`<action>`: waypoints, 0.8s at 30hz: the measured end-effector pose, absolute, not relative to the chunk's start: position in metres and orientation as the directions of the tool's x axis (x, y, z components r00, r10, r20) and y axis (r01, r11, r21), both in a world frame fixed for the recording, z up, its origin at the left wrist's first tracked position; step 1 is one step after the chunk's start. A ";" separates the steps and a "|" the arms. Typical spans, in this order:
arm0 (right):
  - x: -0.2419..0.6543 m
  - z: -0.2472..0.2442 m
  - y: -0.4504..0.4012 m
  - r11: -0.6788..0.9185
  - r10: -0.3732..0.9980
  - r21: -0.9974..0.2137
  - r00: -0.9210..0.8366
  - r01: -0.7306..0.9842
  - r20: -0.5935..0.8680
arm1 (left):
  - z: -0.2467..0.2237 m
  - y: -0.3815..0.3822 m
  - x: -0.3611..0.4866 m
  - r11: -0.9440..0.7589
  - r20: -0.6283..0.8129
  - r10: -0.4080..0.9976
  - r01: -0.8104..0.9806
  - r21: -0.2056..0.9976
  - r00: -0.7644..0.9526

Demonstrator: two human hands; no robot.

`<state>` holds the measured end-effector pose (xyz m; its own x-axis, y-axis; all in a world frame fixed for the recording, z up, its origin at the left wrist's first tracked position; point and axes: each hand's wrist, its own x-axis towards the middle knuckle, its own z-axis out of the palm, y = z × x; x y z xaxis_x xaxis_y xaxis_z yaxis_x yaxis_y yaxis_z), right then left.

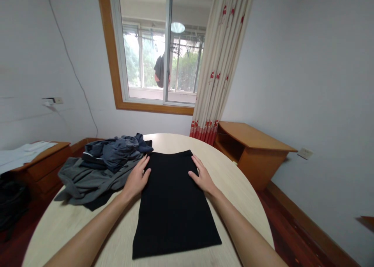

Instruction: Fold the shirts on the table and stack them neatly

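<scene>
A black folded cloth lies flat and smooth on the round pale table, its narrower end away from me. My left hand rests at its far left edge, thumb and fingers apart, touching the fabric. At the far right edge my right hand lies with thumb and fingers spread, its fingertips on the cloth. Neither hand grips anything. Just left of my left hand is a loose heap of clothes, with a dark blue garment over a grey one.
Beyond the table's right side stands a wooden cabinet. On the left, papers lie on a wooden drawer unit, with a black bag below. A curtain hangs beside the window behind the table.
</scene>
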<state>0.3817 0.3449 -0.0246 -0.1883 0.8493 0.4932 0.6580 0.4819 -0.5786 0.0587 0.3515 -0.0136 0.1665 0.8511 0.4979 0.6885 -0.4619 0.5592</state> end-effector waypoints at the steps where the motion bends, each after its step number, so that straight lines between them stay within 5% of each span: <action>1: 0.381 -0.025 0.345 0.437 0.874 -0.578 -0.172 0.689 0.455 | -0.014 0.352 0.059 -0.441 0.478 0.863 0.705 0.555 0.164; 5: 0.374 -0.025 0.342 0.203 0.970 -0.484 -0.109 0.851 0.215 | -0.020 0.351 0.059 -0.337 0.311 0.928 0.816 0.470 0.204; 10: 0.367 -0.010 0.322 0.111 0.987 -0.373 -0.057 0.921 0.152 | -0.002 0.325 0.065 -0.252 0.183 0.963 0.906 0.339 0.200; 15: 0.372 0.003 0.294 0.140 0.990 -0.444 -0.131 0.885 0.050 | 0.014 0.294 0.070 -0.195 -0.071 0.962 0.845 0.499 0.264; 19: 0.378 -0.004 0.287 0.093 0.992 -0.475 -0.124 0.875 -0.035 | 0.010 0.292 0.072 -0.217 -0.052 0.954 0.799 0.560 0.295; 24: 0.372 -0.013 0.298 0.046 0.991 -0.407 -0.091 0.912 -0.093 | -0.002 0.315 0.074 -0.314 0.061 0.944 0.827 0.467 0.324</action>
<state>0.3721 0.2983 -0.0133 -0.0915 0.9914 -0.0931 0.9124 0.0460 -0.4067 0.0744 0.3153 -0.0020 0.3240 0.9441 0.0606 0.8267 -0.3137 0.4672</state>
